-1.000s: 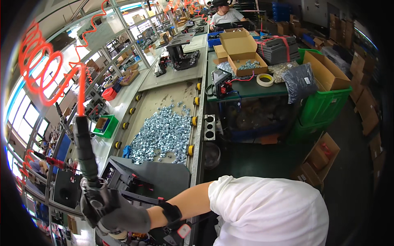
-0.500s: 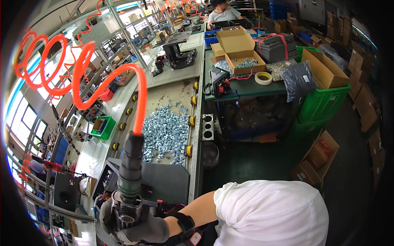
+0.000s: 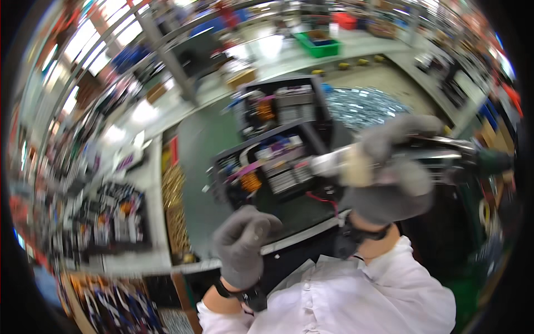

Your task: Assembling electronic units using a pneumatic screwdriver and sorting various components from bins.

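Clamping right hand [image 3: 389, 173] round metallic tool [image 3: 451, 158]; left hand [image 3: 242, 240] curled, contents unclear; nearer housing [image 3: 313, 139] just beyond it.

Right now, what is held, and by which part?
The right hand grips the tool around its body; whether the left hand holds anything cannot be told.

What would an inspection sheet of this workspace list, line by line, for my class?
Surface: dark green worktop under the electronics.
Job's things: power tool, tip toward the nearer electronics unit; contact unclear.
Clutter: farther electronics unit, gold-coloured heap at left, silvery heap at right.
Hands: gloved right hand grips the tool; left hand curled, contents unclear.
Cables: red wire beside the nearer unit.
Surroundings: green bin; background blurred.
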Tool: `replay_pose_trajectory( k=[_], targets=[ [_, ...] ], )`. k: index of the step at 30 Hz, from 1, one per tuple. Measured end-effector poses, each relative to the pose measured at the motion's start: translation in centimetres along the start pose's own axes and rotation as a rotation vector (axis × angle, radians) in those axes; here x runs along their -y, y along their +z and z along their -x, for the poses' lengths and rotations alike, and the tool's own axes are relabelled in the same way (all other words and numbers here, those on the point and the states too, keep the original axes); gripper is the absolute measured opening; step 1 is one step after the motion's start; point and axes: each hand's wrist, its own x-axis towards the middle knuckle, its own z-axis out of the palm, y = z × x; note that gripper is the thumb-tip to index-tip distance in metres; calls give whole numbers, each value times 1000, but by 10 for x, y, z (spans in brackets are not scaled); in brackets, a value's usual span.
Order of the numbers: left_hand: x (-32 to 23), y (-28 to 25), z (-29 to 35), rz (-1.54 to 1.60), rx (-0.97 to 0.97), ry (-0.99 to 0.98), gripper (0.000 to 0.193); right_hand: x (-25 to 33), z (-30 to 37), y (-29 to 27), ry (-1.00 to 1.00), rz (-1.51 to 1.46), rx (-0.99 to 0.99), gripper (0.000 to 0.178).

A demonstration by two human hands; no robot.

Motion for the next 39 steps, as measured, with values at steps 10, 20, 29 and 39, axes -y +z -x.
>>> replay_pose_trajectory(
  k=[10, 20, 29, 39],
  targets=[
    [8, -63, -120, -1093, 162, 361, 21, -7, -40, -1, -213, 109, 71, 46],
    [21, -31, -162, -1387, 579, 123, 25, -55, -63, -11, 157, 753, 154, 22],
    [31, -38, -161, -1302, 545, 224, 22, -88, -67, -16, 380, 620, 52, 22],
    [28, -40, -160, -1562, 405, 479, 33, -94, -83, -5, 342, 796, 130, 19]
  ],
)
